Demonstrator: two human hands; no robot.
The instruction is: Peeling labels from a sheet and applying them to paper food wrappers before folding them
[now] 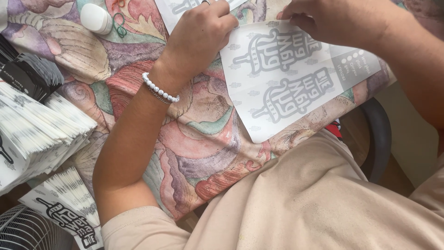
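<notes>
A flat white paper sheet [291, 78] printed with grey designs lies on a table covered by a cloth with a shell pattern [203, 139]. My left hand [201, 32], with a pearl bracelet on its wrist and a ring on a finger, presses on the sheet's upper left corner. My right hand [323, 18] pinches the sheet's top edge with closed fingers. Another printed white sheet [175, 7] lies partly under my left hand at the top.
Stacks of folded white printed paper bags [37, 134] sit at the left, with more [69, 203] below them. A black stack [27, 74] lies above. A white glue stick [95, 17] and green rubber bands [120, 25] rest top left. A fan grille [23, 229] shows bottom left.
</notes>
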